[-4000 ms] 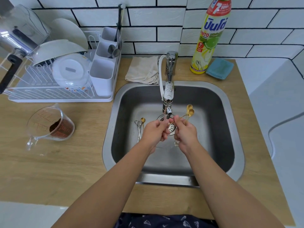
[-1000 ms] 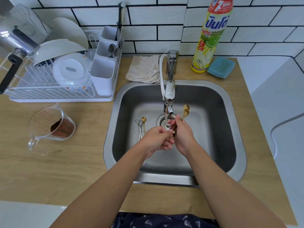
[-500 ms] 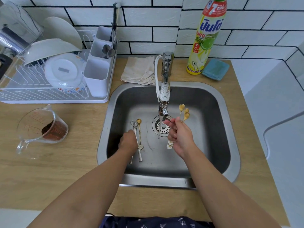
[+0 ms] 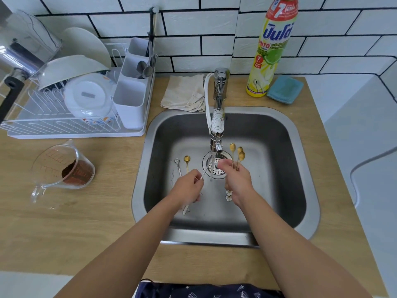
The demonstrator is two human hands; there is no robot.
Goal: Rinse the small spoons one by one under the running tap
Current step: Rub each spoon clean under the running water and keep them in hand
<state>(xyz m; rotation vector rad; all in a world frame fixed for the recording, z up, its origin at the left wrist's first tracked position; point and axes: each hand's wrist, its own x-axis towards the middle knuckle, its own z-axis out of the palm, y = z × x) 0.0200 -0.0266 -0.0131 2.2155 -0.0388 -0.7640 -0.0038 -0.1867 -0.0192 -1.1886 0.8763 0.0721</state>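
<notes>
Over the sink: both hands are out above the steel sink (image 4: 148,168), right at the drain strainer (image 4: 217,168), under the tap (image 4: 218,123) with a thin stream of water (image 4: 211,166) coming down.
Left hand: left hand (image 4: 189,188) is pinching a silver spoon (image 4: 203,175) by its thin handle, bowl end poked up toward the stream. Half a second ago this hand was down on the sink floor at the loose spoons, so it's come back up with one.
Right hand: right hand (image 4: 236,179) is curled round a bunch of gold spoons (image 4: 237,153), bowls fanned up just right of the spout, flower-shaped handle ends (image 4: 228,195) hanging below the wrist. Fingertips sit at the stream, pretty much where they were before.
Left in the sink: one silver spoon (image 4: 177,166) and one gold spoon (image 4: 187,162) lie side by side on the sink floor, just left of the drain and partly under the left hand.
Edges: tap spout hangs close above the hands. Sink walls are well apart from both hands, with open floor to the right and toward the front rim.
Worktop: worktop (image 4: 75,229) has a dish rack (image 4: 71,125) back left, a measuring jug (image 4: 62,171) with brown stuff in it near the sink's left rim, a folded cloth (image 4: 184,93) behind the sink, a dish soap bottle (image 4: 270,46) and a blue sponge (image 4: 284,89) back right.
Camera: view's nudged over a little since the last frame, nothing on the worktop moved.
</notes>
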